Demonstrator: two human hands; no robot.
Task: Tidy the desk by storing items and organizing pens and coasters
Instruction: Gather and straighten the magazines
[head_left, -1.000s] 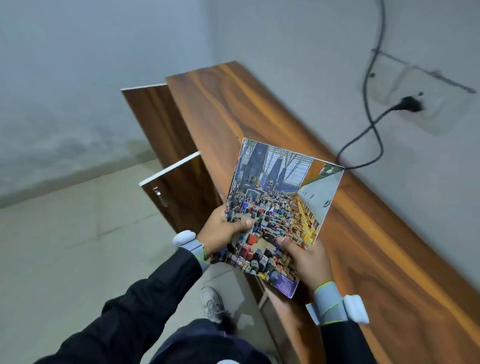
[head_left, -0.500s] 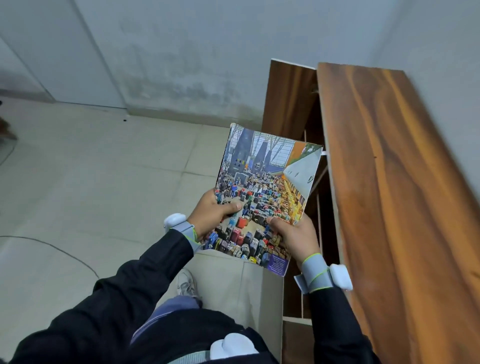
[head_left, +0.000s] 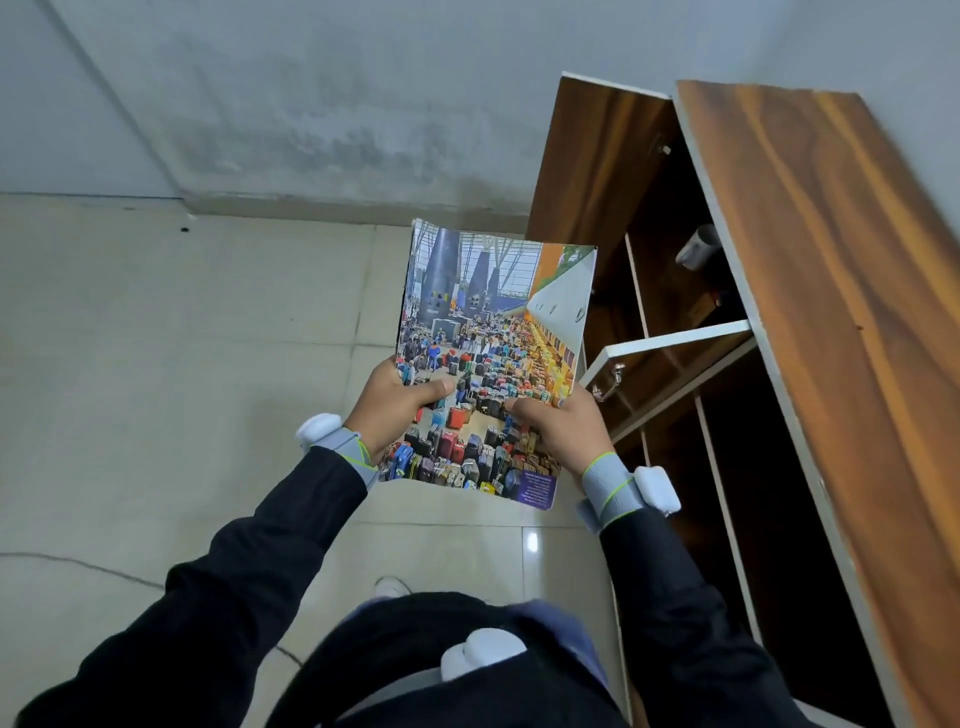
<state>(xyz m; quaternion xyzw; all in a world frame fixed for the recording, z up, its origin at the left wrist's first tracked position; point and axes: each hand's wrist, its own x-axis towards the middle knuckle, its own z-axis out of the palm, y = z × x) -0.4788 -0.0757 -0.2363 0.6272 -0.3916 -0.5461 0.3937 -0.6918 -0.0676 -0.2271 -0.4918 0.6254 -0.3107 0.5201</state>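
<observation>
A magazine (head_left: 493, 332) with a colourful photo of a crowded hall on its cover is held up over the tiled floor, just left of the wooden desk (head_left: 841, 291). My left hand (head_left: 397, 408) grips its lower left edge, thumb on the cover. At the lower right edge, my right hand (head_left: 558, 428) holds it the same way. The desk's cabinet stands open beside the magazine, with shelves (head_left: 675, 374) visible inside.
Two cabinet doors hang open: a far one (head_left: 587, 161) and a nearer one (head_left: 665, 345) with a metal handle, right next to the magazine. A pale cylindrical object (head_left: 698, 247) lies inside the cabinet. A thin cable (head_left: 78, 564) runs across the floor at left.
My view has swung left and down from the desk top toward the floor and open cabinet. Both hands kept their hold, and the magazine now sits off the desk beside the cabinet opening.
</observation>
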